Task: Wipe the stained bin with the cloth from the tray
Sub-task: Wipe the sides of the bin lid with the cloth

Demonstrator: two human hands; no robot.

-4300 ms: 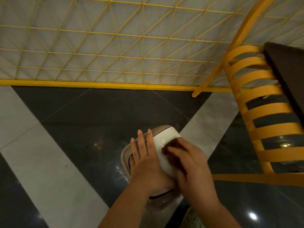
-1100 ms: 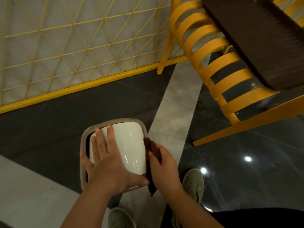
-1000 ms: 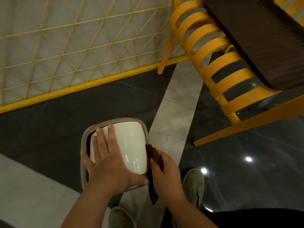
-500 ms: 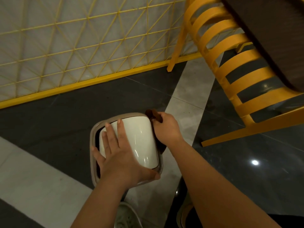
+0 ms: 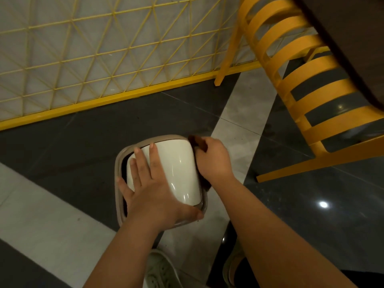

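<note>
Wiping step: rubbing the right side of the small bin with a glossy cream swing lid and taupe plastic rim [image 5: 176,163], mid-task by my read, no stain visible from up here.
Bin location: standing upright on the dark polished floor tile [image 5: 83,146] where a pale grey floor stripe [image 5: 234,113] crosses it, directly below me, between my arms.
Cloth: dark brown rag [image 5: 196,141] bunched at the bin's far-right corner, a strip of it also showing lower down along the right edge; most of it hidden under my fingers.
Right hand [image 5: 214,159]: curled closed around the cloth, pressing it against the rim's right side.
Left hand [image 5: 153,183]: flat and spread on the lid, fingers apart, thumb hooked over the near rim, holding the bin down; grips nothing.
Next move, my guess: drag the cloth round the far edge or down the side wall, left hand bracing so the lid doesn't swing; side wall not visible from this angle.
Surroundings: pale canvas shoe [image 5: 162,271] near the bin base, yellow slatted chair [image 5: 301,65] well off right, yellow wire lattice panel [image 5: 83,48] behind.
Tray: not in view.
</note>
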